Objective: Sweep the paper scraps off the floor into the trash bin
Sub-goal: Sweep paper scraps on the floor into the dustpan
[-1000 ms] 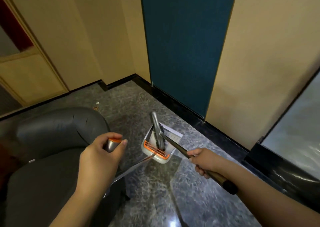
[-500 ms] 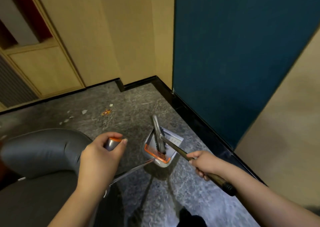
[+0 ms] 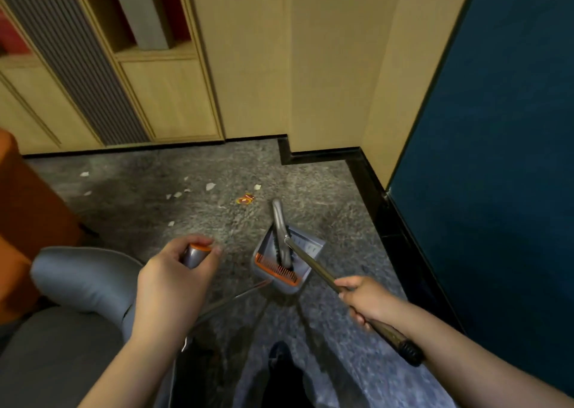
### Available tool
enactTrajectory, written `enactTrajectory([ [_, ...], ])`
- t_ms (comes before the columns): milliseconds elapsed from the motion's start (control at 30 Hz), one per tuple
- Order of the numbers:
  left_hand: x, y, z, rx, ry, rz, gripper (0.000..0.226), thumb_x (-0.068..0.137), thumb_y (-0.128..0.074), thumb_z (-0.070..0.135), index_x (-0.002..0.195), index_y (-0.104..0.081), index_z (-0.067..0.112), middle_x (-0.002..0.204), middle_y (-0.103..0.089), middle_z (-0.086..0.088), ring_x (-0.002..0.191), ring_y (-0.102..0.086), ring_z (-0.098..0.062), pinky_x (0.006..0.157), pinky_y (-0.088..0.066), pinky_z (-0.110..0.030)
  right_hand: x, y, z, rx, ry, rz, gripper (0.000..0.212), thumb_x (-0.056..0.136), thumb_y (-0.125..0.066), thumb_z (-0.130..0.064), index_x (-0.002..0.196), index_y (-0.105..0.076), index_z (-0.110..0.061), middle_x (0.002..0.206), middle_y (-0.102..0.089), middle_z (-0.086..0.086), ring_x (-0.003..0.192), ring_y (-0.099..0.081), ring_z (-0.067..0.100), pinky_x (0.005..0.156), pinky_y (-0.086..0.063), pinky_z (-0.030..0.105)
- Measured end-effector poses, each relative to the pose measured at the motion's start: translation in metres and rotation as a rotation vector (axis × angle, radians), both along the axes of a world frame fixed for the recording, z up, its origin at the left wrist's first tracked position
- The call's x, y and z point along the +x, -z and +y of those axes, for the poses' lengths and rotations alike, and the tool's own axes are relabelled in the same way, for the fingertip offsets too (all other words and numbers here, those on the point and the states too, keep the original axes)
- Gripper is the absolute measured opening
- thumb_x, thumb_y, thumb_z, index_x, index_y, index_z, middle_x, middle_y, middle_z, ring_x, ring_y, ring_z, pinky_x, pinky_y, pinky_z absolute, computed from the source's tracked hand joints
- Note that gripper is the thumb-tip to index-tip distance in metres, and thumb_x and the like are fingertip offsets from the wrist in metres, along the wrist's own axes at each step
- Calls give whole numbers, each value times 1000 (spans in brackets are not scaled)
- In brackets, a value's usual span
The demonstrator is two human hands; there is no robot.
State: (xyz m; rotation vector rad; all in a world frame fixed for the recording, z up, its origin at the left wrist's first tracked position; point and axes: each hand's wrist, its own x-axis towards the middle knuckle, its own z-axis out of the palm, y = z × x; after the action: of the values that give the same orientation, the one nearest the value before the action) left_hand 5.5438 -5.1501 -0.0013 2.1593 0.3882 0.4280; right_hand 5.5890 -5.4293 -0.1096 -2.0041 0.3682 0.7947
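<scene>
White paper scraps [image 3: 210,186] lie scattered on the speckled grey floor [image 3: 326,190] beyond the dustpan [image 3: 287,263], up toward the wooden cabinets [image 3: 167,96]; one orange-and-yellow wrapper [image 3: 245,198] lies nearest the dustpan. The dustpan is grey with an orange comb edge, and the broom head [image 3: 281,236] rests inside it; no scraps can be made out in it. The left hand [image 3: 174,278] curls round the orange-capped top of the dustpan's long handle [image 3: 196,253], left of the dustpan. The right hand [image 3: 366,299] grips the dark broom handle [image 3: 316,271], which slants down into the dustpan. A grey chair [image 3: 84,280] sits left of the dustpan.
</scene>
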Motion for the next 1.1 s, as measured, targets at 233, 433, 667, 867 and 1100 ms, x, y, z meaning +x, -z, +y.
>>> enactTrajectory([
  [233, 166, 18, 38, 71, -88, 52, 13, 78, -78, 31, 86, -68, 30, 72, -66, 10, 71, -64, -18, 69, -49, -31, 175, 11, 42, -17, -66, -6, 40, 99, -46, -10, 138, -46, -18, 53, -48, 3, 37, -41, 10, 33, -33, 17],
  [433, 285, 16, 69, 128, -102, 106, 12, 79, -74, 37, 87, -67, 33, 80, -69, 9, 81, -66, -17, 74, -52, -33, 294, 13, 65, 1, -62, 40, 42, 99, -44, -10, 140, -44, -18, 53, -46, 4, 35, -41, 9, 34, -33, 17],
  [667, 395, 58, 99, 111, -212, 219, 15, 77, -77, 37, 89, -68, 33, 86, -71, 8, 85, -67, -16, 75, -54, -35, 446, 45, 86, -32, -158, 40, 44, 98, -43, -6, 142, -42, -12, 50, -46, 8, 33, -42, 12, 32, -33, 17],
  [867, 504, 85, 118, 146, -264, 327, 16, 78, -77, 36, 91, -69, 33, 85, -72, 5, 82, -67, -17, 71, -51, -30, 588, 67, 95, -71, -292, 63, 44, 96, -46, -8, 140, -44, -14, 47, -49, 5, 36, -46, 13, 34, -35, 16],
  [1100, 593, 99, 139, 182, -302, 418, 18, 78, -75, 47, 90, -65, 39, 77, -66, 12, 75, -65, -12, 66, -50, -27, 705, 73, 112, -158, -408, 87, 46, 96, -48, -9, 141, -43, -13, 44, -50, 1, 31, -46, 8, 32, -34, 15],
])
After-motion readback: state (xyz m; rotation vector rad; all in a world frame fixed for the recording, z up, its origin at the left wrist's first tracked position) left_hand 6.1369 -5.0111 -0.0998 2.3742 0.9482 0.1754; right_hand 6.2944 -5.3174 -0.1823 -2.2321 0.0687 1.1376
